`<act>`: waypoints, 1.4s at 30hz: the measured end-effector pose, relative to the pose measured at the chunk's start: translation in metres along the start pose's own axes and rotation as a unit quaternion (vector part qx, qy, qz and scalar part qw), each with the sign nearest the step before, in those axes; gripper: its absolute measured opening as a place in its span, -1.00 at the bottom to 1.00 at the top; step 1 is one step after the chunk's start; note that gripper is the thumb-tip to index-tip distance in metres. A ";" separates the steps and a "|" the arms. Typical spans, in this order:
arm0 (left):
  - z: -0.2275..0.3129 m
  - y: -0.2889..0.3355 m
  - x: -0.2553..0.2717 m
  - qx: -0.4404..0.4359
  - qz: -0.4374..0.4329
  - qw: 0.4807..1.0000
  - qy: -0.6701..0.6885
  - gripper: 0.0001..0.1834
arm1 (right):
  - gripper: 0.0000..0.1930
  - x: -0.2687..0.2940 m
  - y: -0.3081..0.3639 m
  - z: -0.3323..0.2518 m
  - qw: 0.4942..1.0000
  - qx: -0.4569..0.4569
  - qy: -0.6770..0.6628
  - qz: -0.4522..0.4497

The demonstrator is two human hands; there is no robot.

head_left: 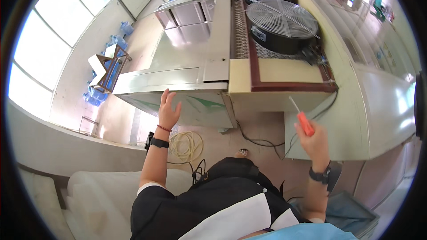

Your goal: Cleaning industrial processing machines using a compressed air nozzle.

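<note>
Left hand: the bare left hand (168, 114), open with fingers spread, is raised at the near edge of a long, shiny stainless-steel counter (184, 60); contact cannot be told.
Right hand: the right hand (313, 141) is closed around the handle of a red-handled screwdriver (305, 123).
Screwdriver: its thin metal shaft points up and leftward, just in front of a cream cabinet section with maroon trim (291, 70).
Fans: two round black fans with wire guards (284, 26) sit beyond that trim.
Floor: a pale yellow coiled hose (195, 151) lies below the left hand.
</note>
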State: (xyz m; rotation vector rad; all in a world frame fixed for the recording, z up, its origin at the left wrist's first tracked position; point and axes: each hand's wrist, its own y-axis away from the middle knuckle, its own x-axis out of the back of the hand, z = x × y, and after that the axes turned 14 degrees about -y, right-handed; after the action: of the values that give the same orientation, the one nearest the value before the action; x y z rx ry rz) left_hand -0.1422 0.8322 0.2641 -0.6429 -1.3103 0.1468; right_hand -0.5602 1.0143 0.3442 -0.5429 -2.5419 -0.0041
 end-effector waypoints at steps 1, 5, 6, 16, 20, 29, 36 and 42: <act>-0.011 -0.010 -0.007 0.008 0.002 1.000 -0.001 -0.61 | -0.70 -0.013 -0.026 -0.014 1.000 0.006 0.003 -0.006; -0.056 -0.046 -0.042 0.048 0.110 0.993 -0.016 -0.60 | -0.60 -0.086 -0.127 -0.071 0.980 0.103 0.153 -0.079; -0.066 -0.054 -0.055 0.089 0.138 0.986 -0.012 -0.59 | -0.60 -0.112 -0.153 -0.085 0.971 0.140 0.175 -0.088; -0.082 -0.080 -0.092 0.205 0.160 0.964 -0.054 -0.51 | -0.77 -0.366 -0.354 -0.119 0.853 0.237 0.419 -0.201; -0.088 -0.075 -0.092 0.203 0.150 0.966 -0.054 -0.53 | -0.77 -0.415 -0.378 -0.107 0.866 0.254 0.378 -0.204; -0.089 -0.074 -0.090 0.205 0.171 0.962 -0.060 -0.59 | -0.71 -0.388 -0.299 -0.140 0.923 0.171 0.252 -0.236; -0.139 -0.056 -0.142 0.091 0.172 0.971 -0.141 -0.75 | -0.79 -0.272 -0.177 -0.122 0.974 0.123 0.091 -0.165; -0.056 -0.066 -0.110 0.067 0.249 0.965 -0.042 -0.57 | -0.62 -0.115 -0.036 -0.026 0.985 0.036 -0.004 -0.167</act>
State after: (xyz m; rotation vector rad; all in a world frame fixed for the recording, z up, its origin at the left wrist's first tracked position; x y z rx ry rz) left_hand -0.1372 0.7089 0.1989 -0.8465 -1.1841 0.6737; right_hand -0.4714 0.9347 0.3123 -0.0840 -2.5985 -0.0315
